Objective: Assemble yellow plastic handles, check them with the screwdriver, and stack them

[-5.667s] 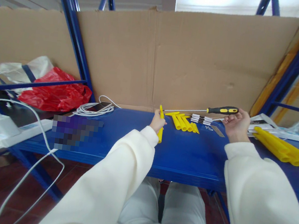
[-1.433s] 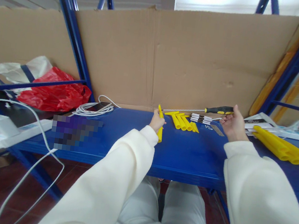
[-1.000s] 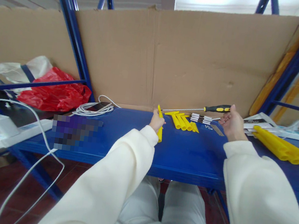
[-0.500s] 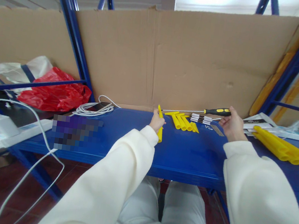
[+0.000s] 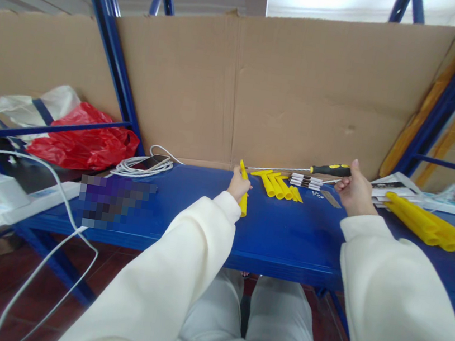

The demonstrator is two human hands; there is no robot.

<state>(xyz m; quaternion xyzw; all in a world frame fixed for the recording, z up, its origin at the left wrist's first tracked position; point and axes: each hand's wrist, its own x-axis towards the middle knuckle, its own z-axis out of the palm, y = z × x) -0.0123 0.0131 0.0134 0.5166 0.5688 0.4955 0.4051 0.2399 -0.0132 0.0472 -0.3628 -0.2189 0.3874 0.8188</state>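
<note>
My left hand (image 5: 239,184) is wrapped round a yellow tube (image 5: 243,204), held upright over the blue shelf. Beside it on the right lie several short yellow tubes (image 5: 279,186) and smaller yellow pieces (image 5: 295,194). My right hand (image 5: 354,193) has its fingers curled and its thumb raised; whatever they may hold is hidden. Just left of the thumb is the black-and-yellow handle of a screwdriver (image 5: 329,169), its shaft running left along the cardboard. Below it sit a stack of white pieces with dark bands (image 5: 306,181), tiny metal parts (image 5: 317,194) and a flat metal strip (image 5: 331,198).
Longer yellow tubes (image 5: 427,222) lie at the right, by papers (image 5: 394,185). A cardboard sheet (image 5: 297,95) backs the blue shelf (image 5: 284,246). At the left are a coiled white cable (image 5: 143,167), a power strip (image 5: 36,204) and a red plastic bag (image 5: 85,139).
My right hand has shifted slightly to the right, its thumb rising a little off the screwdriver handle's end. My left hand and the yellow tube stay where they were.
</note>
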